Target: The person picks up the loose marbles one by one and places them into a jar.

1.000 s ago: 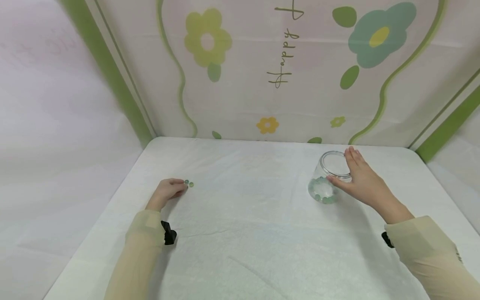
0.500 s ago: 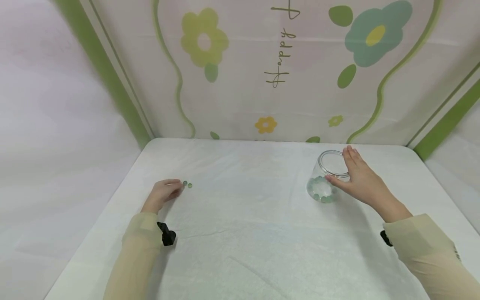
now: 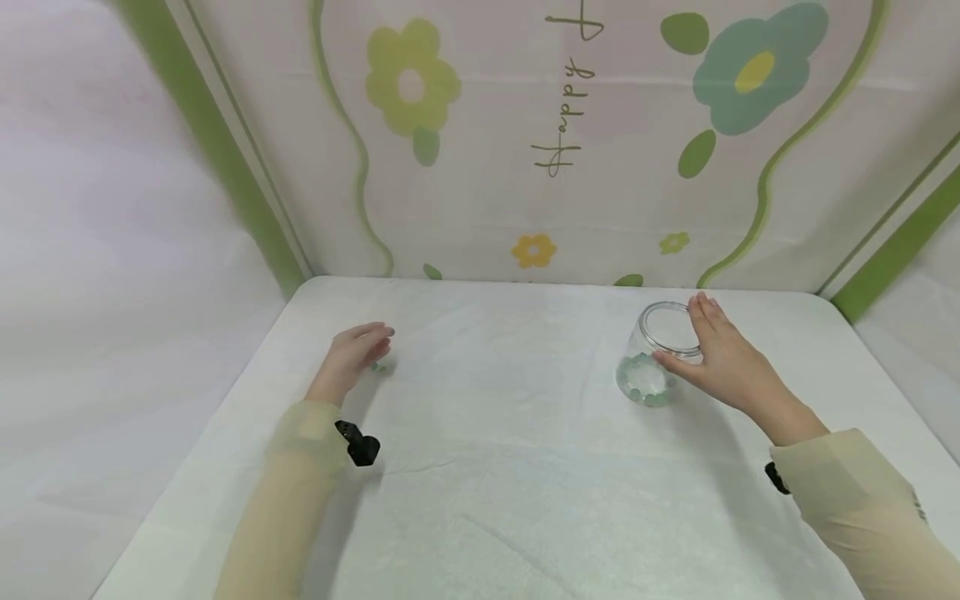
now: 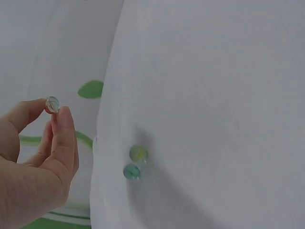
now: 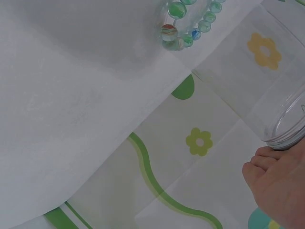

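Note:
My left hand (image 3: pixel 352 354) pinches a clear glass marble (image 4: pixel 53 105) between thumb and fingertips, raised over the table. Below it two more marbles lie side by side on the cloth: a yellow-green marble (image 4: pixel 138 154) and a teal marble (image 4: pixel 132 171). At the right, my right hand (image 3: pixel 723 367) rests against the rim of a clear jar (image 3: pixel 636 343), fingers straight along one side and thumb spread to the front. Several greenish glass marbles (image 5: pixel 177 10) ring the jar's bottom, one with an orange-red swirl.
A white cloth covers the table (image 3: pixel 480 433). Behind it rises a curtain (image 3: pixel 480 167) printed with flowers and lettering, and pale sheets hang at both sides. A black wrist camera (image 3: pixel 360 446) sits at the left sleeve.
My left hand has lifted off the table with one marble and moved up and slightly right. Two marbles stay behind on the cloth. The right hand and jar keep their place.

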The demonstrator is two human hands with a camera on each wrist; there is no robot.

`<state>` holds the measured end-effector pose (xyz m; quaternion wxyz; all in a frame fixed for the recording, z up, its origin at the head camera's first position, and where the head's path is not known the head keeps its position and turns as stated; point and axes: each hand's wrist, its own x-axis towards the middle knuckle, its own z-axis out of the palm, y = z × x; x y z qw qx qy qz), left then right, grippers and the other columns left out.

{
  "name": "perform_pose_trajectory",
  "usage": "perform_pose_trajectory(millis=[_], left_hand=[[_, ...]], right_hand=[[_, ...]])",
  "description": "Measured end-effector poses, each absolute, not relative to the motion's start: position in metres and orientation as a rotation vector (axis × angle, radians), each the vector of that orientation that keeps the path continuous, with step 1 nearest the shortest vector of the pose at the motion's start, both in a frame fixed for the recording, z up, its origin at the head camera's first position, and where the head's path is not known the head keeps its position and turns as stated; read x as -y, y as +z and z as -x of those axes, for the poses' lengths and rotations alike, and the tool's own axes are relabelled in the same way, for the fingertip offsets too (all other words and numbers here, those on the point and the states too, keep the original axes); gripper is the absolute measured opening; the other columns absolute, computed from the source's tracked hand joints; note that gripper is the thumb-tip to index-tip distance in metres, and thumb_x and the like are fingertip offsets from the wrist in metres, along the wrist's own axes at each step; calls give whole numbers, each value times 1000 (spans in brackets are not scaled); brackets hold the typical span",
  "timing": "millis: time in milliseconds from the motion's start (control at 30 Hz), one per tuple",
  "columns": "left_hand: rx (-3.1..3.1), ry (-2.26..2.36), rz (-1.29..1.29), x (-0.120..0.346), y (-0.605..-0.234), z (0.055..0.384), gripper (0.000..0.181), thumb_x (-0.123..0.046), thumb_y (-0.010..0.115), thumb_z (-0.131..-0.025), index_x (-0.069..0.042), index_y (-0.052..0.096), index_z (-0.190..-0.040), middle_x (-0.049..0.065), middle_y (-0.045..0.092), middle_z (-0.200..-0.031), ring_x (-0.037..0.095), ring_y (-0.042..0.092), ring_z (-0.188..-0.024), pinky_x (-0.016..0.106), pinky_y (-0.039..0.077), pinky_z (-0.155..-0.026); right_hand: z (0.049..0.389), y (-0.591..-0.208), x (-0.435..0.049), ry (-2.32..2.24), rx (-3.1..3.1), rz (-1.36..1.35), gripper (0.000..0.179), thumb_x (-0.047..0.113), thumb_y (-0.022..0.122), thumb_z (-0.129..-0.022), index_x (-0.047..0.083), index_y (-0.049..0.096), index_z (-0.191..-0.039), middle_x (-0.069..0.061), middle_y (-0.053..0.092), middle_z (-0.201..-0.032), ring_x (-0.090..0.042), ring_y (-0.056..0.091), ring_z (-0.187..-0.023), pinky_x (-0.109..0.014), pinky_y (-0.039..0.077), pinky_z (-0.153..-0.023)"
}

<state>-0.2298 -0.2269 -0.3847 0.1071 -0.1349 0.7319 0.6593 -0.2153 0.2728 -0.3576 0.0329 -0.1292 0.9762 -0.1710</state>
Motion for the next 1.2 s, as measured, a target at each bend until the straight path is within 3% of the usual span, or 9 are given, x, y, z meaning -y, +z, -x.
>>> perform_pose_trajectory(millis=[167, 300, 667, 900, 1067, 1200], left_hand=[[-2087, 2011, 395, 198, -370, 243, 52, -15, 48, -100, 1, 31, -147, 19, 36, -150, 11, 54, -115, 7, 50, -88], [-2023, 2073, 373, 174, -357, 250, 51, -12, 49, -100, 0, 33, -147, 18, 40, -148, 14, 53, -117, 8, 51, -88], [-1970, 2135, 318, 111, -332, 264, 43, -9, 56, -96, -2, 47, -137, 13, 56, -130, 6, 60, -92, 12, 54, -85], [-1923, 2141, 248, 72, -324, 269, 41, -8, 59, -94, -2, 51, -133, 16, 58, -131, 19, 60, -114, 25, 51, -101], [-1920, 2103, 177, 46, -320, 269, 39, -9, 61, -93, -1, 53, -131, 15, 57, -131, 25, 57, -123, 27, 50, -103], [-1964, 2038, 117, 23, -318, 266, 39, -10, 62, -92, -3, 54, -130, 14, 59, -130, 25, 59, -121, 27, 51, -102]], right_hand=[[215, -357, -273, -532, -2999, 399, 105, 61, 51, -90, -9, -1, -149, -27, -7, -158, -42, -4, -147, -69, 16, -112], [215, -358, -274, -530, -3001, 400, 106, 61, 51, -90, -9, -1, -149, -26, -7, -158, -42, -3, -147, -69, 16, -112], [215, -358, -274, -542, -3005, 405, 106, 61, 52, -90, -9, -1, -149, -26, -8, -158, -42, -3, -147, -69, 16, -112], [216, -359, -274, -537, -3007, 414, 106, 61, 52, -90, -9, -1, -149, -28, -6, -157, -43, -4, -147, -68, 15, -113], [216, -359, -274, -523, -3007, 417, 106, 61, 51, -90, -9, -1, -149, -27, -7, -157, -43, -3, -147, -68, 15, -113], [216, -359, -274, -519, -3011, 425, 106, 61, 52, -90, -10, -1, -149, -28, -6, -157, -44, -3, -146, -68, 15, -113]])
